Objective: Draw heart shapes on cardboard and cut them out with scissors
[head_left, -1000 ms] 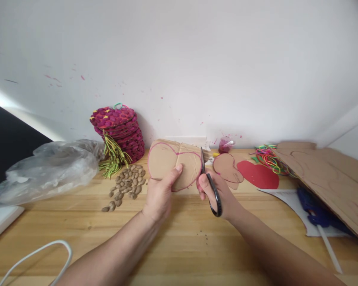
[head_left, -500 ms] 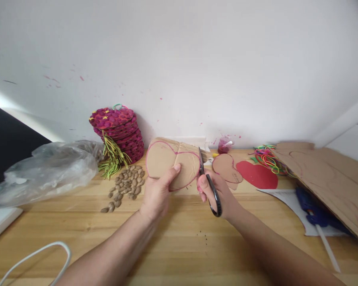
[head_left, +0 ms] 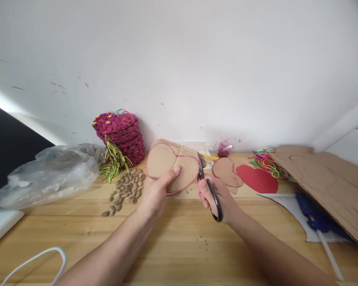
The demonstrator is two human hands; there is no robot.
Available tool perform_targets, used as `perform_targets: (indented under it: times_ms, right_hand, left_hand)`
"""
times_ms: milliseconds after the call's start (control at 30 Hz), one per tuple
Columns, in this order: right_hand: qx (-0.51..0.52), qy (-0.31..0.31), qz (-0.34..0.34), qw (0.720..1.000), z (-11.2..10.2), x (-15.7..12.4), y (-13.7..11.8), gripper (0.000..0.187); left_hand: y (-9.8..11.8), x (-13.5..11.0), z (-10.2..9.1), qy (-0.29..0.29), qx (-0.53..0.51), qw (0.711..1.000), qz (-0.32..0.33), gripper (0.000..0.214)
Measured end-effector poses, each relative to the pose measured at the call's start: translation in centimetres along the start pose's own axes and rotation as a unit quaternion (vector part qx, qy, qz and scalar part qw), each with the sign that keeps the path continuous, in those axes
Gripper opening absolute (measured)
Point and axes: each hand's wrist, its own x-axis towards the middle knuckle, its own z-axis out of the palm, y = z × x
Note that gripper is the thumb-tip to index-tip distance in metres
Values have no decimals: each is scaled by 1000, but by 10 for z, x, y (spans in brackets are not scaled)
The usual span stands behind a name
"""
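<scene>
My left hand (head_left: 155,194) grips a piece of brown cardboard (head_left: 167,163) with a heart shape drawn on it in pink line, thumb on its front. The piece is held up above the wooden table (head_left: 179,234). My right hand (head_left: 216,194) is closed through the handles of black scissors (head_left: 209,186), whose blades meet the cardboard's right edge along the pink line. A cut-out cardboard heart (head_left: 226,171) and a red heart shape (head_left: 258,178) lie flat just right of the scissors.
A stack of magenta decorated discs (head_left: 122,135) with green tassels stands by the wall, with brown seeds (head_left: 127,188) in front and a plastic bag (head_left: 47,171) to the left. Coloured rubber bands (head_left: 265,159), a large cardboard sheet (head_left: 331,186) and a blue glue gun (head_left: 313,212) lie on the right. A white cable (head_left: 38,256) loops at front left.
The cardboard has turned slightly in my left hand and the scissors have worked a little further along the pink line. The view has dipped a little.
</scene>
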Motion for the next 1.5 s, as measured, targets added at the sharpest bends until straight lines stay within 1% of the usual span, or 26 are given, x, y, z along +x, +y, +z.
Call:
perform_targets:
  times_ms: [133,433,567,767,933,1100,1300,1500]
  right_hand:
    - [10,-4,2,1000,-1,1,0,62]
    - [19,-4,7,1000,0,1,4,61]
    - [24,-3,8,1000,0,2,3,62]
    - [26,-9,2,1000,0,1,2,61]
    - [23,-8,5,1000,-1,0,0,61]
    - [23,-9,4,1000,-1,0,-3,63]
    - [13,-33,16,999,-3,1,-5,66]
    - [13,-49,8,999,-5,5,2,64]
  left_hand:
    - [3,2,0,-12,-4,1000,-1,72]
    - [7,4,-2,-11,4,1000,-19,70]
    - [9,5,-2,-18,5,1000,-15,67]
    - [12,7,-2,0,12,999,-39,65]
    - [15,9,-4,-8,18,999,-42,62]
    - [21,11,-5,2,30,998,-55,62]
    - [26,14,-6,4,41,997,-65,56]
    - [29,18,-9,-4,53,997,-59,59]
